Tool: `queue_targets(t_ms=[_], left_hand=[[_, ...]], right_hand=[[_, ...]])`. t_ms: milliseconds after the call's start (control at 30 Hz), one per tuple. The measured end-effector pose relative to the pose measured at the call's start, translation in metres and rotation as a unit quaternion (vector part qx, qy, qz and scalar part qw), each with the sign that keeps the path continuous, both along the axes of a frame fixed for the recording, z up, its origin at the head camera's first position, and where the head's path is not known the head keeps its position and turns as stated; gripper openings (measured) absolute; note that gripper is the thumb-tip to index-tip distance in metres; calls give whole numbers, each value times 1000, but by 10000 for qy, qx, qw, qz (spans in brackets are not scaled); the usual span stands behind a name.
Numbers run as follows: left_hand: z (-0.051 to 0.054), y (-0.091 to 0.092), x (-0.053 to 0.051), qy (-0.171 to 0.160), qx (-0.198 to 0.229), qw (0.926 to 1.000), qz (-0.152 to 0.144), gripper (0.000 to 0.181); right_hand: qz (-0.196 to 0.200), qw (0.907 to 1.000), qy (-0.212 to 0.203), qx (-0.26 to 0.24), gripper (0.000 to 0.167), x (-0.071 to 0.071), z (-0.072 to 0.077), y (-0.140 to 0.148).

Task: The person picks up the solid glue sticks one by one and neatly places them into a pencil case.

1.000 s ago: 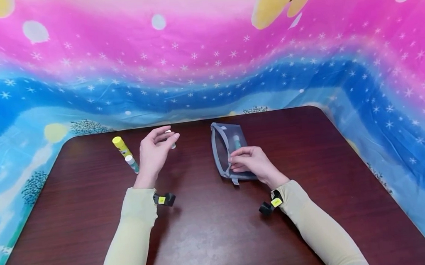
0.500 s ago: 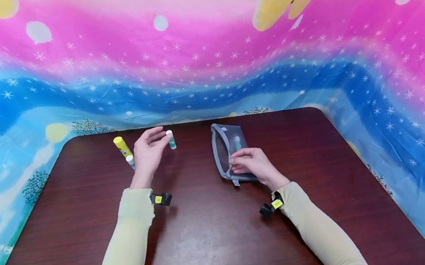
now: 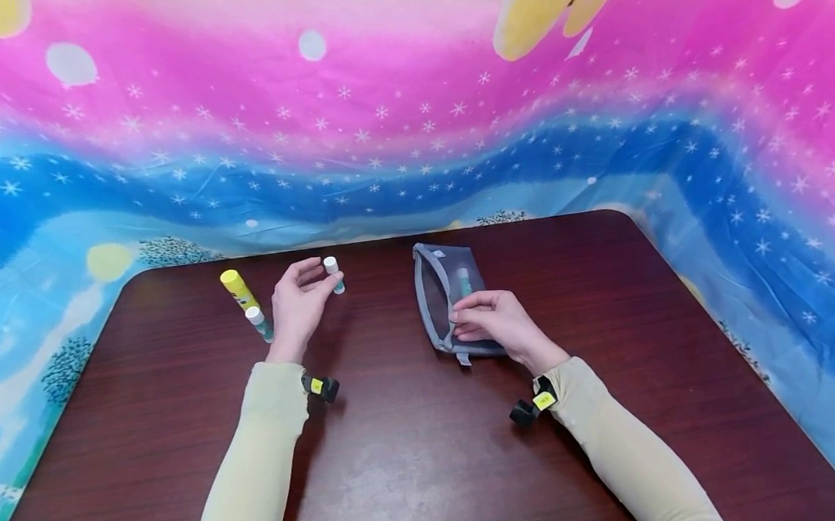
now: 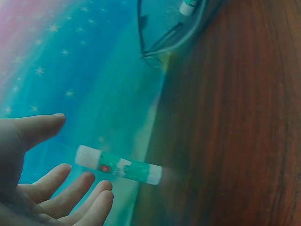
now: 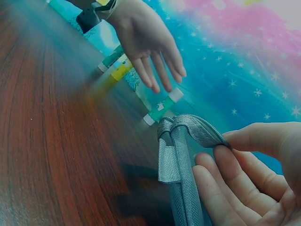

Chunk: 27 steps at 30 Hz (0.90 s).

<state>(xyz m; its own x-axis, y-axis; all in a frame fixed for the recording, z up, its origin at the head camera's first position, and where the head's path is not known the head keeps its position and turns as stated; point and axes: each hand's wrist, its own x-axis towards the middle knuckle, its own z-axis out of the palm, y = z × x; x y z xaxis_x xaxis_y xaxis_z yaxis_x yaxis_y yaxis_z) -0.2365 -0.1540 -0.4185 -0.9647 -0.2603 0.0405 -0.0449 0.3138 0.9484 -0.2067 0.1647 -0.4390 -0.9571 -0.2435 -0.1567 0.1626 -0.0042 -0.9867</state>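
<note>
Grey pouch (image 3: pixel 478 276) pinched in our right hand (image 3: pixel 498 321); our relaxed, empty left hand (image 3: pixel 299 309) could brush and topple the nearest glue stick (image 4: pixel 120 165)

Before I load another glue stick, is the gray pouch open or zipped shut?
Open: the gray pouch gapes in the head view, and the right hand pinches one side of its zip.

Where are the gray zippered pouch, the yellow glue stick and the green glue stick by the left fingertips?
Gray zippered pouch (image 3: pixel 465 257), head view: see-through upper wall.
Yellow glue stick (image 3: pixel 239 289), head view: mid-barrel.
Green glue stick (image 4: pixel 118 165), left wrist view: its label.
</note>
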Motion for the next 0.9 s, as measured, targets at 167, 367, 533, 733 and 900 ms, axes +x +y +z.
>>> queue_targets(t_ms=[167, 367, 533, 733, 900], left_hand=[[-9, 3, -9, -161, -180, 9997, -12, 58], [-15, 5, -19, -244, -292, 9993, -27, 58], [-14, 6, -23, -290, -537, 9981, 28, 57], [-18, 2, -29, -401, -622, 9973, -12, 53], [-22, -1, -33, -417, -682, 9968, -68, 51]], right_hand=[[-1, 10000, 0, 69, 20, 0, 0, 0], [1, 10000, -31, 38, 21, -1, -2, 1], [16, 10000, -17, 68, 21, -2, -2, 1], [21, 10000, -4, 73, 22, -2, -2, 1], [39, 10000, -8, 68, 23, -1, -3, 1]])
